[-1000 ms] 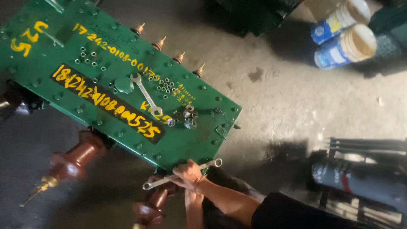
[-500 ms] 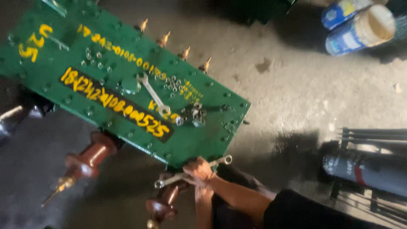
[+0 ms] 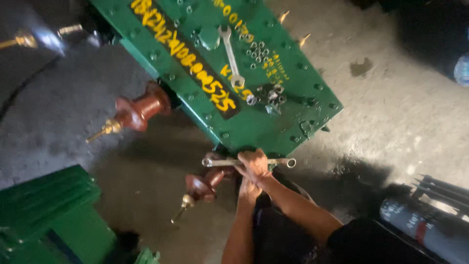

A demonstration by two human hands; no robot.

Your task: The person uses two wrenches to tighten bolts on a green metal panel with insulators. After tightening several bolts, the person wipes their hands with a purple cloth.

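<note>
view: slides toward 7 o'clock | green cover plate [image 3: 273, 117] drifts toward 1 o'clock | second green box [image 3: 49, 215] enters at 8 o'clock | paint cans gone | wrench [image 3: 249, 162] levels out

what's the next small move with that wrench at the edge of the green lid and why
Probably a short swing of the wrench about the bolt at the green cover's near edge. The right hand grips its middle, the left hand sits just below, and the shaft lies level along the edge; the bolt itself is hidden by the hands.
</note>
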